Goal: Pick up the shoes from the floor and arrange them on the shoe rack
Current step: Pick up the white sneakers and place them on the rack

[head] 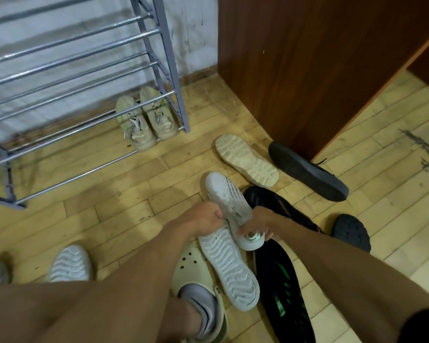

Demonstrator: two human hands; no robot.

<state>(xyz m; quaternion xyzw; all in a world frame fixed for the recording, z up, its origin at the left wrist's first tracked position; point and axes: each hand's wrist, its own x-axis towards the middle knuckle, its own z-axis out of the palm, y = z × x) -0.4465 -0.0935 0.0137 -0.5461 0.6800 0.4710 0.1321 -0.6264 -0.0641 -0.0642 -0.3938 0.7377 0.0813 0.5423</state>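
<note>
My left hand [203,219] grips a white sneaker turned sole-up [227,266], holding it near its toe end. My right hand [255,225] is closed on the heel of a second white sneaker [224,194] that points away from me, upright. Both shoes are low over the wooden floor, touching each other. The grey metal shoe rack [159,45] stands at the upper left, and a beige pair of sneakers [146,117] sits on its lowest bars at the right end.
Scattered on the floor: a beige shoe sole-up [245,160], a black shoe on its side [307,172], a black sneaker [278,206], a black sole with green marks [282,293], another dark sole [352,233]. A brown wooden cabinet [320,58] stands at right. My foot wears a cream clog [196,280].
</note>
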